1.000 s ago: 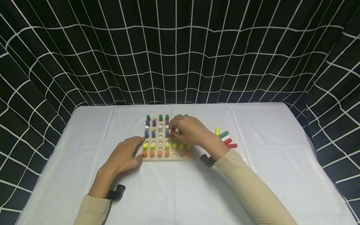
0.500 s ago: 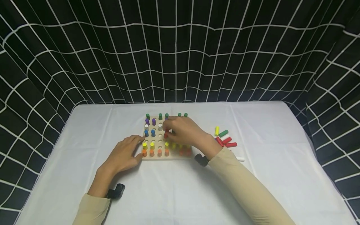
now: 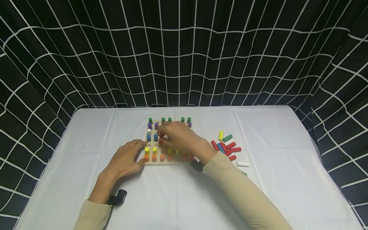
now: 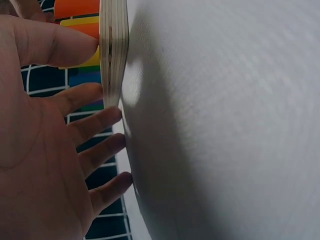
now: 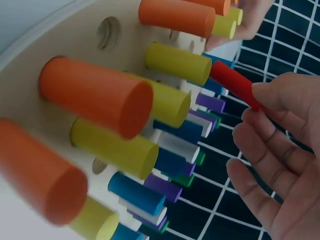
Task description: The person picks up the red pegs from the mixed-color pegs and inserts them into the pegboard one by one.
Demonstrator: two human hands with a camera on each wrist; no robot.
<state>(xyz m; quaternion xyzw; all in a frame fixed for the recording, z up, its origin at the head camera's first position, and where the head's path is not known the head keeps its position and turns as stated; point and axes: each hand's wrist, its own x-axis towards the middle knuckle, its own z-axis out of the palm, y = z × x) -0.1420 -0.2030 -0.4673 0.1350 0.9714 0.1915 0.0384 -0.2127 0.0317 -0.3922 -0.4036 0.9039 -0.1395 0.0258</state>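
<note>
A wooden pegboard [image 3: 172,163] lies on the white-covered table, with coloured pegs standing in rows: orange pegs [image 3: 154,158] nearest, then yellow, blue, white, purple and green. My right hand [image 3: 182,137] is over the middle of the board, pinching a red peg [image 5: 234,84] between thumb and forefinger. In the right wrist view the peg is tilted, its far end beside a yellow peg [image 5: 179,62]; the other fingers are spread. At the board's left edge is my left hand [image 3: 126,159], thumb and fingertips [image 4: 114,116] extended against it. My right hand hides part of the rows.
Loose pegs lie right of the board, including a yellow peg [image 3: 220,135], a green peg [image 3: 227,138], a blue peg [image 3: 220,147], a white peg [image 3: 242,164] and several red pegs [image 3: 235,149]. A black curtain [image 3: 178,64] with white grid lines surrounds the table's back and sides.
My right hand has moved left across the board with the red peg, uncovering more loose pegs at the right. The left hand stays in place at the board's edge.
</note>
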